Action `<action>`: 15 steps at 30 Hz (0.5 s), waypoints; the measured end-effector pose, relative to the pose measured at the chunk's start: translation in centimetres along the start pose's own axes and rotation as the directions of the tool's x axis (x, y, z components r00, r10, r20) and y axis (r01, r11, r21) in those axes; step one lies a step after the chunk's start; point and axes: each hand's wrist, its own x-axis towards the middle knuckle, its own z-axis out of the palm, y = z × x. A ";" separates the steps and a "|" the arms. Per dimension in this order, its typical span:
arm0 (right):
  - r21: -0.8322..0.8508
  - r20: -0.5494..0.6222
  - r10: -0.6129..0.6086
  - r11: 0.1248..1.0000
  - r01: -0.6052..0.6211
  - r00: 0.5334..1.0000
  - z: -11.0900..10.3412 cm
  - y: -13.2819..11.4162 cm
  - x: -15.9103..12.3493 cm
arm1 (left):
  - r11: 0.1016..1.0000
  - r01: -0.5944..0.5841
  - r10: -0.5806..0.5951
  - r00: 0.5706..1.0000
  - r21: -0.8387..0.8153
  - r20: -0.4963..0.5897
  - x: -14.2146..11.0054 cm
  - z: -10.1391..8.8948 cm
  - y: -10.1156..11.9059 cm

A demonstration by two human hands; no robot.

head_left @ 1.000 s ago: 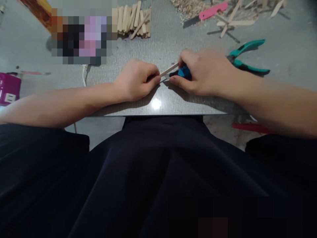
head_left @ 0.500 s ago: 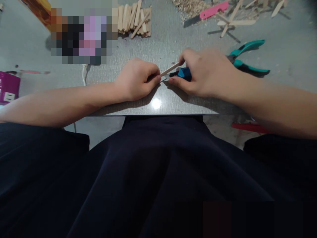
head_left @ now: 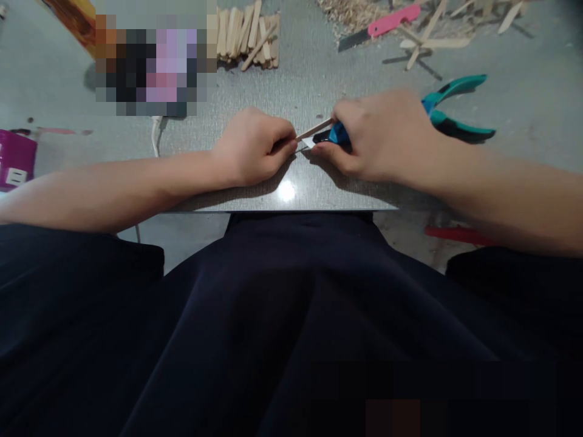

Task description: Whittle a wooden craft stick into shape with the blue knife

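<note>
My left hand (head_left: 255, 145) pinches one end of a wooden craft stick (head_left: 314, 129) between thumb and fingers, just above the table near its front edge. The stick slants up to the right, toward the fingers of my right hand (head_left: 376, 136). That hand is closed round a utility knife (head_left: 337, 133) with a blue and black handle. Its short bright blade points left and lies close along the stick's lower side; whether it cuts into the wood I cannot tell. My right palm hides most of the handle.
Teal pliers (head_left: 460, 124) lie just behind my right hand. Farther back are a pink folding saw (head_left: 394, 20), wood shavings (head_left: 346, 18), crossed sticks (head_left: 423, 42) and a craft stick pile (head_left: 248, 36). A purple box (head_left: 17, 159) stands at left, near a white cable (head_left: 156, 136).
The knife blade has turned a little, so its flat side now catches the light. My right hand has shifted slightly; my left hand keeps its pinch on the stick.
</note>
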 end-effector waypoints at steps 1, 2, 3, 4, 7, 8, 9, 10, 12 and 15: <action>0.011 -0.005 0.000 1.000 0.000 1.000 0.0 0.0 0.0 | 1.000 -0.006 0.006 1.000 0.009 0.002 0.0 0.0 0.0; 0.021 -0.010 -0.002 1.000 0.003 1.000 0.1 0.1 0.0 | 1.000 -0.003 0.003 1.000 0.014 -0.007 0.0 0.1 -0.1; 0.021 -0.015 -0.006 1.000 0.007 1.000 0.2 0.1 0.0 | 1.000 -0.001 0.001 1.000 0.013 -0.009 0.0 0.1 -0.1; 0.008 -0.019 -0.012 1.000 0.012 1.000 0.2 0.1 0.0 | 1.000 0.004 -0.004 1.000 0.007 -0.010 0.1 0.1 0.0; -0.072 -0.034 -0.023 0.997 0.021 0.999 0.3 0.1 0.1 | 1.000 0.018 -0.018 1.000 -0.007 -0.003 0.1 -0.1 0.0; -0.091 -0.036 -0.022 0.996 0.019 0.999 0.3 0.1 0.2 | 1.000 0.022 -0.022 1.000 -0.002 0.000 0.1 -0.1 0.0; -0.100 -0.033 -0.022 0.995 0.018 0.999 0.2 0.0 0.2 | 1.000 0.022 -0.022 1.000 0.008 0.007 0.1 -0.2 0.0; -0.100 -0.026 -0.020 0.995 0.017 0.999 0.2 0.0 0.2 | 1.000 0.021 -0.021 1.000 0.019 0.012 0.1 -0.2 0.0; -0.084 -0.011 -0.016 0.996 0.015 1.000 0.0 0.0 0.2 | 0.999 0.023 -0.023 1.000 0.030 0.020 0.0 -0.3 -0.1; -0.052 -0.008 -0.012 0.999 0.012 1.000 0.0 0.2 0.2 | 0.999 0.039 -0.039 0.999 0.034 0.011 0.0 -0.2 -0.2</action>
